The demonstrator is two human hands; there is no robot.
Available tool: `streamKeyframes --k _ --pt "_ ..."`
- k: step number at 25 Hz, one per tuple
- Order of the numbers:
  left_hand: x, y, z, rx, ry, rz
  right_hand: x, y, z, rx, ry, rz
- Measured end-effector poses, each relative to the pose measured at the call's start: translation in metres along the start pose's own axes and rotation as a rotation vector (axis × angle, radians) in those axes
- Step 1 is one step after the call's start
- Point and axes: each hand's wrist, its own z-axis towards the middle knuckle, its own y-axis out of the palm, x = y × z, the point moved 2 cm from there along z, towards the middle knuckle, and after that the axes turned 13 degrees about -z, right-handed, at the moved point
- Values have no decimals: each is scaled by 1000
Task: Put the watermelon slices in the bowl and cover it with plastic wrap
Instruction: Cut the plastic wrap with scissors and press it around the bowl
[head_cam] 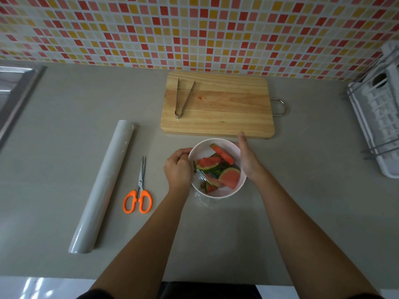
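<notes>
Bench, grey and plain, runs under a tiled wall, with a sink at its left edge and a rack at its right edge. The bowl with the slices stands mid-bench, just before the board. My left hand has curled fingers and pinches the wrap at the left rim. My right hand lies flat, fingers straight, against the bowl's right side.
</notes>
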Motion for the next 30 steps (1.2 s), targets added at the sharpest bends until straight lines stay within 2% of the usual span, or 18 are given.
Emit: streamKeyframes --k 3,7,13,17,19,22,25,27,28,30 --pt "-1 -2 1 19 33 5 -9 5 -1 105 69 -120" --pt "-3 -9 3 33 42 -1 -19 8 -10 229 74 -298" --pt "-5 -10 3 32 36 -39 -20 12 -20 272 207 -381" --pt "-5 -9 6 -15 34 -26 -11 12 -29 428 259 -531" --pt "-4 -6 6 -42 37 -14 -1 13 -32 564 253 -561" --pt "-2 -4 8 -71 7 8 10 13 -34 709 250 -522" --pt "-2 -6 13 -114 -71 -3 15 9 -31 692 255 -367" --pt "-2 -6 15 -153 -144 -32 15 5 -30 708 160 -192" --pt "-2 -7 15 -174 -180 -39 14 4 -30 680 65 -70" --pt "-1 -8 13 -208 -224 -25 14 7 -31 426 -88 120"
